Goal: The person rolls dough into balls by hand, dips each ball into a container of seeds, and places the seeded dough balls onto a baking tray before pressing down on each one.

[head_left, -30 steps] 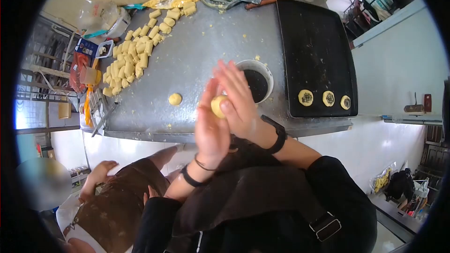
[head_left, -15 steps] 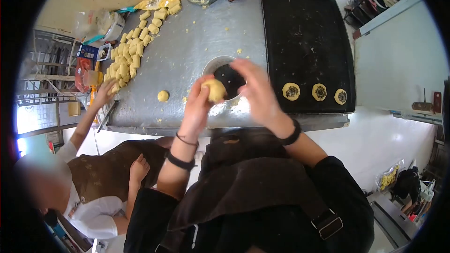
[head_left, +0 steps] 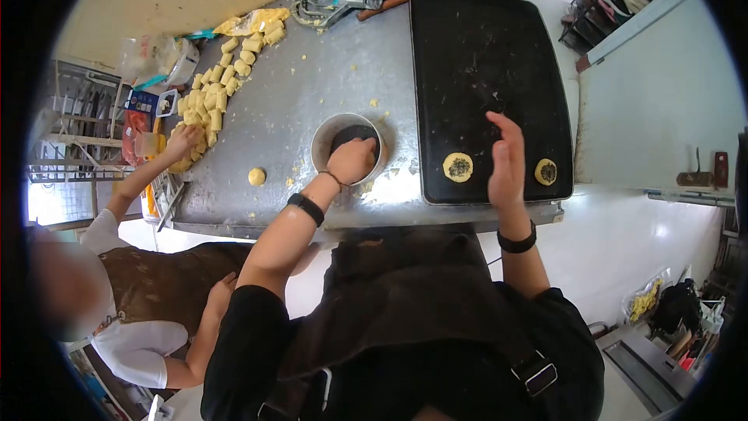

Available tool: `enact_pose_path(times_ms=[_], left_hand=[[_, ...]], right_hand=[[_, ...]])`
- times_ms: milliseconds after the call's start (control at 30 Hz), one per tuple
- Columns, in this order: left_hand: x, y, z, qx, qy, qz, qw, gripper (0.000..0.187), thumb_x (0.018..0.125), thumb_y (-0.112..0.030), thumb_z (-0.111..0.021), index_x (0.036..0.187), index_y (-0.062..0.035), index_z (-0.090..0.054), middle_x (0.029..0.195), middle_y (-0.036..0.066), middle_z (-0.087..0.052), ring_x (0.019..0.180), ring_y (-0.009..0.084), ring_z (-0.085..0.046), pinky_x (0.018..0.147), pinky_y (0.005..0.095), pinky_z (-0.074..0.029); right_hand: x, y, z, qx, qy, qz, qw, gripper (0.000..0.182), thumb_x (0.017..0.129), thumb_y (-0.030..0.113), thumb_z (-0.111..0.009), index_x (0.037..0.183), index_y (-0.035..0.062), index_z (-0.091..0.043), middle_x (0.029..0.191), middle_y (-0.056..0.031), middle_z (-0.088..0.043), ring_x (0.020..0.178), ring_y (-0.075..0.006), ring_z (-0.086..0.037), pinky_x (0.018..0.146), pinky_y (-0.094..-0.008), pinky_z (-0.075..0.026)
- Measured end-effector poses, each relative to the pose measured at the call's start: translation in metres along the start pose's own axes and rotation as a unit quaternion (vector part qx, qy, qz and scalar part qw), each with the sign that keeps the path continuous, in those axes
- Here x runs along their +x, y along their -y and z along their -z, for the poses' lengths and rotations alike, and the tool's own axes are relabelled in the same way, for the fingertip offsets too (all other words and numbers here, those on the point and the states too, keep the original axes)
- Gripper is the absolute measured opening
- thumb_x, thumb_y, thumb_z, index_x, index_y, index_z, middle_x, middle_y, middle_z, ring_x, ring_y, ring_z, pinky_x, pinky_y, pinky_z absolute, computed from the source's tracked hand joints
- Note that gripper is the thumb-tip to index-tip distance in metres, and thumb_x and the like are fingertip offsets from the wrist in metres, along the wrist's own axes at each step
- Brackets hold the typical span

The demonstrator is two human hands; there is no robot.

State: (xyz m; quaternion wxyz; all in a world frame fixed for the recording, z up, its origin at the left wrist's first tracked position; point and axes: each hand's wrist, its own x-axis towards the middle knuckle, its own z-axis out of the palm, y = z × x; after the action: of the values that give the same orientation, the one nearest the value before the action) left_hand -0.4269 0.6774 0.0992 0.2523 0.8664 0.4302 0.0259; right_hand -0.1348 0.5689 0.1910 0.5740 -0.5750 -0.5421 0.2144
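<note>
My left hand (head_left: 352,160) reaches down into a round metal bowl (head_left: 315,146) of black seeds (head_left: 354,134). Its fingers are curled in, knuckles up, and hide the yellow dough ball it carried a moment earlier. Over the black baking tray (head_left: 491,54) hovers my right hand (head_left: 508,165), fingers stretched out and nothing seen in it. Flat dough rounds topped with black seeds lie along the tray's near edge: one round (head_left: 458,167) left of this hand, another round (head_left: 546,172) to its right. The hand covers the spot between them.
One dough ball (head_left: 256,176) sits left of the bowl on the metal table (head_left: 296,93). A co-worker's hand (head_left: 184,140) touches the pile of cut dough pieces (head_left: 209,101) at the left. A metal tool (head_left: 335,1) and a wooden rolling pin (head_left: 396,3) lie at the back.
My left hand has gone down into the bowl, and the dough ball has dropped from sight. My right hand has moved right, from above the bowl to over the tray. The view has shifted slightly.
</note>
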Motion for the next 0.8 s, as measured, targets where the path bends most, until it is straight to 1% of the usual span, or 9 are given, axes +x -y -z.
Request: enact_pose_path(times_ms=[33,133,233,333,433,467,600,700,800], left_hand=[[0.0,0.0,0.007,-0.004,-0.001,-0.014,1.0,0.028,0.073,-0.013,-0.065,0.1,-0.0082,-0.058,0.091,0.021,-0.061,0.083,0.0373,-0.061,0.075,0.0429,-0.051],[-0.015,-0.019,0.054,-0.127,-0.06,0.073,0.987,0.031,0.078,-0.009,-0.064,0.108,-0.0079,-0.055,0.095,0.017,-0.062,0.086,0.0315,-0.064,0.075,0.0374,-0.053],[-0.04,-0.048,0.087,-0.517,-0.052,0.141,0.842,0.043,0.085,-0.006,-0.061,0.125,-0.0088,-0.045,0.103,0.012,-0.062,0.092,0.0228,-0.063,0.075,0.0319,-0.054],[-0.064,-0.085,0.096,-0.687,-0.061,0.106,0.717,0.05,0.092,-0.009,-0.055,0.136,-0.0094,-0.031,0.109,0.008,-0.058,0.098,0.0176,-0.061,0.076,0.0304,-0.055],[-0.074,-0.089,0.08,-0.749,-0.024,0.104,0.654,0.053,0.095,-0.015,-0.053,0.14,-0.0108,-0.025,0.117,0.011,-0.056,0.103,0.019,-0.059,0.079,0.0309,-0.055],[-0.075,-0.092,0.077,-0.741,-0.013,0.129,0.659,0.05,0.097,-0.023,-0.049,0.139,-0.0107,-0.026,0.128,0.014,-0.049,0.107,0.024,-0.058,0.082,0.0343,-0.055],[-0.085,-0.094,0.071,-0.679,-0.002,0.138,0.721,0.053,0.098,-0.036,-0.045,0.14,-0.0112,-0.025,0.141,0.016,-0.039,0.112,0.0284,-0.058,0.08,0.037,-0.055],[-0.105,-0.084,0.073,-0.661,-0.011,0.132,0.739,0.05,0.098,-0.033,-0.044,0.139,-0.0111,-0.026,0.139,0.016,-0.04,0.108,0.0284,-0.06,0.079,0.0364,-0.055],[-0.125,-0.079,0.069,-0.635,-0.049,0.165,0.753,0.044,0.097,-0.021,-0.047,0.136,-0.0093,-0.03,0.138,0.017,-0.042,0.101,0.0273,-0.063,0.077,0.0336,-0.056]], right_hand=[[0.002,0.009,-0.005,0.011,0.027,-0.026,0.999,0.033,0.089,0.014,-0.046,0.118,0.0029,-0.056,0.119,-0.0138,-0.054,0.111,-0.0279,-0.05,0.099,-0.036,-0.034],[0.009,0.024,-0.029,-0.027,0.151,0.054,0.987,0.04,0.08,0.015,-0.061,0.119,0.0056,-0.056,0.12,-0.0143,-0.054,0.112,-0.0307,-0.049,0.098,-0.0384,-0.037],[0.013,0.051,-0.061,-0.021,0.251,0.115,0.961,0.056,0.073,0.019,-0.072,0.124,0.0072,-0.052,0.124,-0.0142,-0.052,0.118,-0.0335,-0.047,0.099,-0.0417,-0.039],[0.01,0.068,-0.086,-0.001,0.3,0.135,0.944,0.06,0.07,0.024,-0.075,0.123,0.0101,-0.052,0.125,-0.0125,-0.052,0.115,-0.0326,-0.05,0.097,-0.0423,-0.041],[0.004,0.069,-0.093,0.006,0.355,0.03,0.935,0.052,0.071,0.024,-0.074,0.117,0.0107,-0.055,0.117,-0.0117,-0.056,0.104,-0.0308,-0.057,0.089,-0.0403,-0.046],[0.004,0.069,-0.092,0.017,0.325,0.033,0.945,0.042,0.072,0.022,-0.073,0.109,0.0095,-0.058,0.107,-0.0114,-0.06,0.096,-0.0306,-0.06,0.082,-0.0389,-0.048],[0.024,0.024,-0.069,-0.076,0.258,0.035,0.962,0.035,0.072,0.018,-0.07,0.104,0.0073,-0.06,0.1,-0.013,-0.061,0.095,-0.0316,-0.059,0.082,-0.037,-0.048],[0.049,-0.03,-0.048,-0.206,0.204,0.01,0.957,0.034,0.071,0.017,-0.071,0.102,0.0076,-0.059,0.095,-0.0131,-0.06,0.091,-0.0323,-0.059,0.078,-0.0392,-0.049],[0.065,-0.084,-0.051,-0.296,0.224,-0.008,0.928,0.034,0.071,0.017,-0.072,0.102,0.0083,-0.058,0.096,-0.0138,-0.06,0.092,-0.0336,-0.059,0.077,-0.0399,-0.049]])
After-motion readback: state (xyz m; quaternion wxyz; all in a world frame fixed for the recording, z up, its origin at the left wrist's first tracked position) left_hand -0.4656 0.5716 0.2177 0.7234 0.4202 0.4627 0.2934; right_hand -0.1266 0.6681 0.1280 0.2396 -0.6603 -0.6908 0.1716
